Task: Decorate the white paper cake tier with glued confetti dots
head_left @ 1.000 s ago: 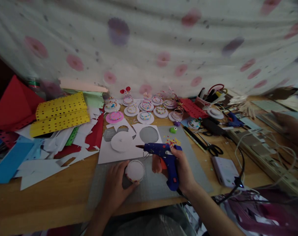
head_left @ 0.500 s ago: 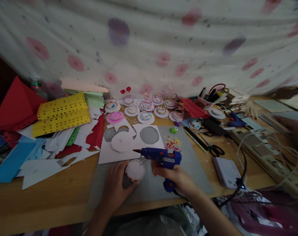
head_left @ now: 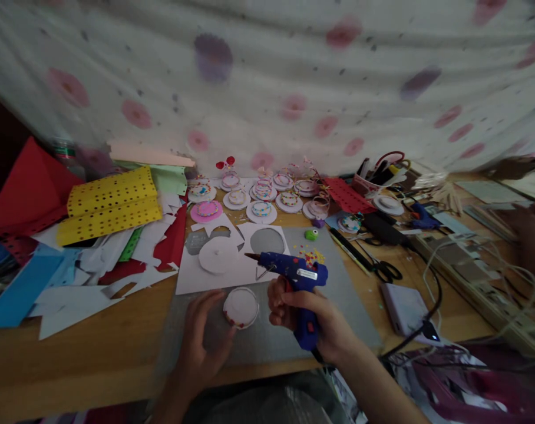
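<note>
My right hand [head_left: 307,318] grips the handle of a blue hot glue gun [head_left: 289,265], its dark nozzle pointing left over the white sheet. On the grey cutting mat [head_left: 267,347] lies a small round white piece [head_left: 241,306] with a rim and red and yellow bits along its near edge. My left hand [head_left: 203,335] is open just left of this piece, thumb and fingers apart around its side; whether the thumb touches it I cannot tell. Behind are a white paper disc [head_left: 217,254] and a white sheet [head_left: 190,280] with round cut-outs.
Several small decorated hats [head_left: 262,211] stand at the back. Confetti [head_left: 311,255], a green ball [head_left: 311,235], scissors [head_left: 386,271] and a white power bank [head_left: 409,312] lie rightward. Paper scraps [head_left: 82,300] cover the left. Another person's hand [head_left: 526,227] is at the far right.
The glue gun has risen slightly and moved right, tilting more. My left hand has drawn a little left, its fingers away from the round piece. The far-right person's hand has shifted.
</note>
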The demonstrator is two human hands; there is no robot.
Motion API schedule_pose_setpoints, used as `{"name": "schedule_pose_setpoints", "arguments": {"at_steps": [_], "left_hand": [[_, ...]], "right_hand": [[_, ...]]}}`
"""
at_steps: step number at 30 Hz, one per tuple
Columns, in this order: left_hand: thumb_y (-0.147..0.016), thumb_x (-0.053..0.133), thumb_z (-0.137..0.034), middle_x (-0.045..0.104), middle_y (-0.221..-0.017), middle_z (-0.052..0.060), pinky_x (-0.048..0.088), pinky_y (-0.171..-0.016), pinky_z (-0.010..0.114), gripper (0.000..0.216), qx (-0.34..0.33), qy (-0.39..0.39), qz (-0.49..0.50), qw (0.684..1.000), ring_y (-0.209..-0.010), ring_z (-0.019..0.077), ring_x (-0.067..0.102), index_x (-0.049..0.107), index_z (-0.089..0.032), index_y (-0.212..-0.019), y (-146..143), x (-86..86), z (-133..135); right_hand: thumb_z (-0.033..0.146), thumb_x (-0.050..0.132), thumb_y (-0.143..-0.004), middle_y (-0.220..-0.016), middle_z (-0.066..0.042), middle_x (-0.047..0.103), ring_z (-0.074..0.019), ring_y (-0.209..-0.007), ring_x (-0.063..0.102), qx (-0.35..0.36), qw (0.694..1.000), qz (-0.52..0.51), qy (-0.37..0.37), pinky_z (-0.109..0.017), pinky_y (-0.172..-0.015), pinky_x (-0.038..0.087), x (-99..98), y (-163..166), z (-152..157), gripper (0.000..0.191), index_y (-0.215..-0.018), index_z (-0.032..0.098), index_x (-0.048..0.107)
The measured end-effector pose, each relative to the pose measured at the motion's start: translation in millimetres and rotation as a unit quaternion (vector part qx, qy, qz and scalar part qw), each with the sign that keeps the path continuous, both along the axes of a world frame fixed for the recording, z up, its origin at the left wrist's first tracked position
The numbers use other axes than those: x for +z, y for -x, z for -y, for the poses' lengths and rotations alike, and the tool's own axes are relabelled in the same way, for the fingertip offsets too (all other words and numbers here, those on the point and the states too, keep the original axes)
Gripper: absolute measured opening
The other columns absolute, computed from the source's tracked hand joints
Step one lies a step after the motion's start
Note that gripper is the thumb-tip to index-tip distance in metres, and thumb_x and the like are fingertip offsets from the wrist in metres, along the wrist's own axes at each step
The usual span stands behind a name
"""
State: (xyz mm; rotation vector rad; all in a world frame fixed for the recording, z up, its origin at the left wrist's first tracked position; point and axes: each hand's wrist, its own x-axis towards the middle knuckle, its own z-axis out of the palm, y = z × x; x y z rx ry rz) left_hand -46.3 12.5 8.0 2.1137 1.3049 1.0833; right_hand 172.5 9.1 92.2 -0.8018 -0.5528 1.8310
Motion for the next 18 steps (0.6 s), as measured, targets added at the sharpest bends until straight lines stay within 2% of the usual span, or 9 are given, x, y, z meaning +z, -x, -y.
{"name": "schedule_pose_setpoints", "arguments": {"at_steps": [2,4,7,9,12,18], "left_hand": [[-0.087,0.056,-0.023,0.055,-0.116,0.009,0.047,-0.094,0.042,0.029,0.05,0.0,0.051,0.997,-0.109,0.0254,0.054,0.053,-0.024,-0.116,-7,16.9,10],[-0.089,0.054,-0.022,0.058,-0.102,0.006,0.051,-0.086,0.036,0.023,0.071,0.017,0.102,0.992,-0.095,0.0215,0.058,0.056,-0.024,-0.111,-17,36.0,19],[-0.091,0.051,-0.024,0.059,-0.085,0.002,0.053,-0.079,0.032,0.031,0.05,0.073,0.158,0.983,-0.081,0.0179,0.059,0.054,-0.024,-0.121,-32,61.6,31],[-0.092,0.049,-0.027,0.059,-0.08,0.002,0.053,-0.077,0.031,0.042,0.028,0.109,0.167,0.98,-0.078,0.0179,0.06,0.047,-0.024,-0.133,-40,71.9,35],[-0.091,0.049,-0.028,0.059,-0.076,0.001,0.053,-0.074,0.032,0.05,-0.027,0.133,0.16,0.978,-0.073,0.0176,0.06,0.039,-0.025,-0.14,-44,76.3,38],[-0.09,0.049,-0.021,0.062,-0.078,0.001,0.055,-0.072,0.031,0.053,-0.1,0.123,0.107,0.982,-0.07,0.0167,0.062,0.037,-0.03,-0.142,-40,71.7,38]], "right_hand": [[0.017,0.072,-0.063,-0.074,0.0,0.055,-0.0118,-0.067,0.051,0.019,0.999,-0.037,0.016,-0.026,-0.065,0.046,2.0,0,2,0.014,-0.074,0.017,0.065],[0.012,0.07,-0.06,-0.077,0.0,0.057,-0.0122,-0.07,0.052,0.037,0.998,-0.052,0.02,-0.026,-0.068,0.046,4.9,0,5,0.019,-0.078,0.017,0.064],[0.011,0.067,-0.059,-0.077,0.0,0.058,-0.0123,-0.069,0.053,0.057,0.996,-0.066,0.025,-0.026,-0.068,0.047,10.1,1,9,0.022,-0.08,0.017,0.063],[0.011,0.065,-0.058,-0.077,-0.001,0.059,-0.0128,-0.069,0.054,0.057,0.996,-0.059,0.031,-0.026,-0.068,0.047,13.2,2,11,0.023,-0.08,0.018,0.063],[0.012,0.064,-0.056,-0.075,-0.001,0.059,-0.0133,-0.068,0.054,0.035,0.998,-0.021,0.039,-0.026,-0.066,0.046,16.2,5,16,0.024,-0.079,0.018,0.063],[0.015,0.064,-0.054,-0.071,0.0,0.059,-0.0129,-0.064,0.053,-0.022,0.996,0.087,0.024,-0.025,-0.062,0.043,20.9,7,25,0.021,-0.075,0.018,0.064]]}}
